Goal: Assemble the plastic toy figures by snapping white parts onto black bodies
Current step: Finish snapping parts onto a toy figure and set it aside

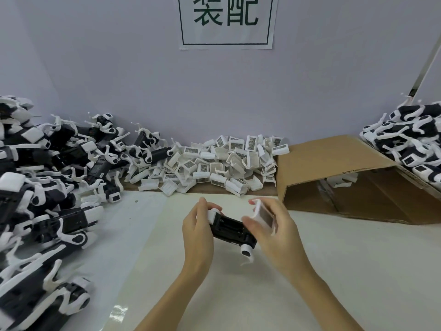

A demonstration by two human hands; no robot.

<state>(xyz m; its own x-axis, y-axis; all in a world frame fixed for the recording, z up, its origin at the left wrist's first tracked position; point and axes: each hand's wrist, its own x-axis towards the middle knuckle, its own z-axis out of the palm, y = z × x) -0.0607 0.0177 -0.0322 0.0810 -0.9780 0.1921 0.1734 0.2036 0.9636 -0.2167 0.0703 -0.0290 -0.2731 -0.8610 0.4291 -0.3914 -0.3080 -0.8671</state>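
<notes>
My left hand [198, 231] grips the left end of a black toy body [230, 229], held above the table's middle. White pieces sit at the body's left end and lower right end. My right hand [274, 232] pinches a white rectangular part [262, 215] just above the body's right end; whether the part touches the body I cannot tell. A heap of loose white parts [222, 161] lies against the back wall.
A large pile of black-and-white figures [47, 187] fills the left side. Another stack of figures [412, 137] sits at the right, on top of an open cardboard box [334, 168]. A pale mat [238, 295] covers the table under my forearms. A paper sign [226, 20] hangs on the wall.
</notes>
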